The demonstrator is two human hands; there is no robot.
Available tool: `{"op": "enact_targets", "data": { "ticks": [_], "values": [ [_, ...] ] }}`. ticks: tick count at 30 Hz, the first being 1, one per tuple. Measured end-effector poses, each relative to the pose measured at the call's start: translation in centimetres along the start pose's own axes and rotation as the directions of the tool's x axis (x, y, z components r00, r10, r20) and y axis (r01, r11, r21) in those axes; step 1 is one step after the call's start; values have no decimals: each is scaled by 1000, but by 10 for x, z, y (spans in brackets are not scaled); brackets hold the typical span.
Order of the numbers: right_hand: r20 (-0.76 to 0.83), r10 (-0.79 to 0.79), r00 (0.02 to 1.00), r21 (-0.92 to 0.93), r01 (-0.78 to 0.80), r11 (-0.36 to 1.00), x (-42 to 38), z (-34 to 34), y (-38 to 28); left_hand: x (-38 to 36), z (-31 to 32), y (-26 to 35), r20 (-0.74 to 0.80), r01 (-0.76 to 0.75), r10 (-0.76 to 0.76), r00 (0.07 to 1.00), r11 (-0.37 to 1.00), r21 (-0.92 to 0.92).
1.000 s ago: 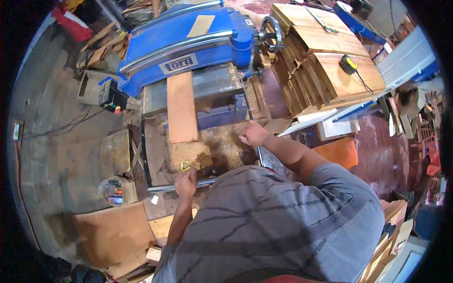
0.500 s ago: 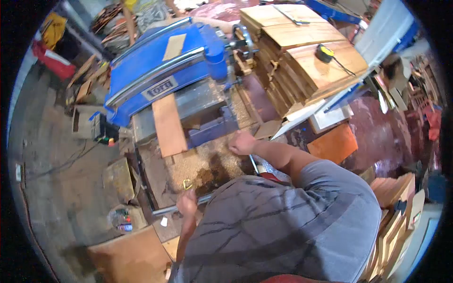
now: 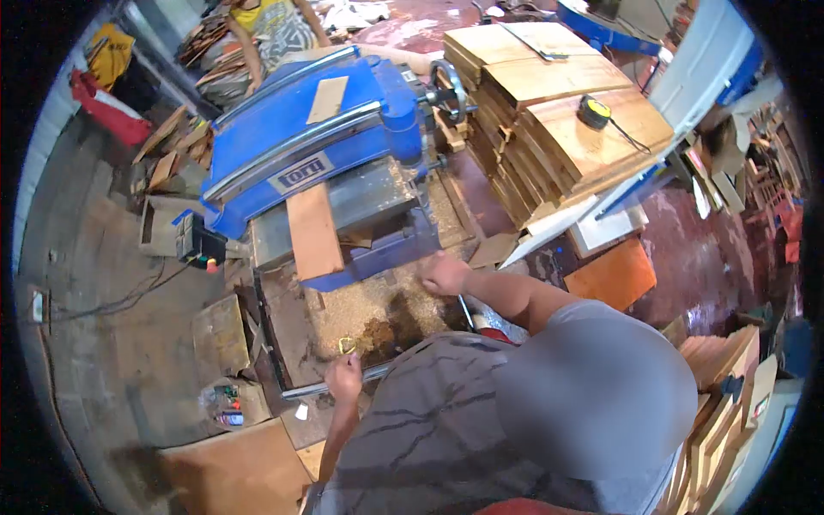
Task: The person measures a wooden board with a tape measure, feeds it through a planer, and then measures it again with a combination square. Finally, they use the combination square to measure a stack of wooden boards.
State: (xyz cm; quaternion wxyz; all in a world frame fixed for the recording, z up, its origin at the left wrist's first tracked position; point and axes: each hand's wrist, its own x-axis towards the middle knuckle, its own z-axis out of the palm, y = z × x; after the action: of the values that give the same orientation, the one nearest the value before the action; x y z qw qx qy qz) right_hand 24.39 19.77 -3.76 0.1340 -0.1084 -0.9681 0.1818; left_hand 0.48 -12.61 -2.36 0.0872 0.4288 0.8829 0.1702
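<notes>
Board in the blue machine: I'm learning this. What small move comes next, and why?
Probably move the left hand to steady the board: its near end juts past the grey bed, and that hand, like the right hand, is off it.

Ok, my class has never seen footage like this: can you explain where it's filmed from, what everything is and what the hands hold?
There is no robot here. One camera, worn on a person's head, looks forward and down past a grey shirt. The left hand is beside a small yellow loop; the right hand is above the sawdust. Both hands' fingers look curled, but I can't tell whether they grip anything.

Ahead is a blue machine with a flat board sticking out from under it and a wood strip on top. To the right, a tape measure sits on stacked boards. Another person is beyond the machine.
</notes>
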Motion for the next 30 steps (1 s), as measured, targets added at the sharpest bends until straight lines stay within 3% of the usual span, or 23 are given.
{"op": "enact_targets", "data": {
  "ticks": [2, 5, 9, 11, 15, 17, 21, 24, 26, 28, 30],
  "values": [
    [68, 101, 993, -83, -96, 992, 1, -9, -9, 0, -4, 7, -43, -20, 23, 999, 998, 56],
    [117, 123, 986, -37, -119, 992, 0, -1, -2, 3, -5, 3, 49, 4, -8, 999, 997, 73],
    [100, 156, 983, -26, -155, 988, -1, -12, -9, 3, -13, 15, 28, -3, 0, 1000, 996, 86],
    [15, 51, 999, 17, -51, 999, -1, -7, -4, 3, -21, 22, 55, 35, -39, 998, 997, 71],
    [-14, 46, 999, 22, -46, 999, 1, -9, -10, 2, -10, 5, 36, -10, 9, 999, 999, 43],
    [13, 104, 995, -10, -104, 995, -2, -2, -5, 1, -9, 8, 6, -37, 36, 999, 998, 54],
    [81, 76, 994, -16, -75, 997, 3, -19, -11, 0, -19, 19, -42, -20, 22, 999, 998, 59],
    [161, 100, 982, -34, -95, 995, 3, -20, -13, 0, -11, 9, 60, 4, -8, 998, 998, 64],
    [83, 114, 990, 2, -115, 993, 1, -13, -8, 1, -6, 4, -22, -57, 58, 998, 997, 57],
    [81, 108, 991, 10, -109, 994, 0, -10, -6, -1, -8, 8, -53, -15, 18, 998, 998, 53],
    [75, 107, 991, 14, -108, 994, 3, -10, -8, 0, -13, 13, -112, -88, 89, 990, 996, 16]
  ]
}}
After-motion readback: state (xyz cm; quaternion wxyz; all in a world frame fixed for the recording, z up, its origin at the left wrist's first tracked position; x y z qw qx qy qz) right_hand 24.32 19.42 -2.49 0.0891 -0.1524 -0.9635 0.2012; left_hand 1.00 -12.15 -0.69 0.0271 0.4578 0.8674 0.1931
